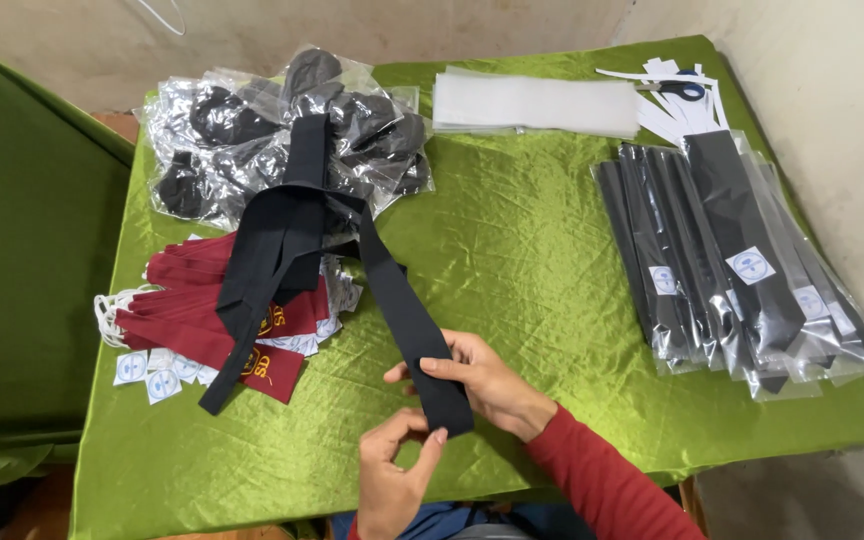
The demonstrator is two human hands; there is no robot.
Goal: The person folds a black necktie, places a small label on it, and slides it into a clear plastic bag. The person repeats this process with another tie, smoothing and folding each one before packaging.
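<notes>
Here, my right hand (492, 385) pinches the wide end of a black tie (407, 315) on the green counter (512, 250); my left hand (397, 470) curls closed beside it, holding nothing I can see. Tugging might drag the tie pile (272, 240) askew.

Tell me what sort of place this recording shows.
Probably a small packing workstation for uniform ties: a green-clothed table holds bagged black ties, loose maroon ties and empty clear sleeves, while both hands handle a black tie.
</notes>
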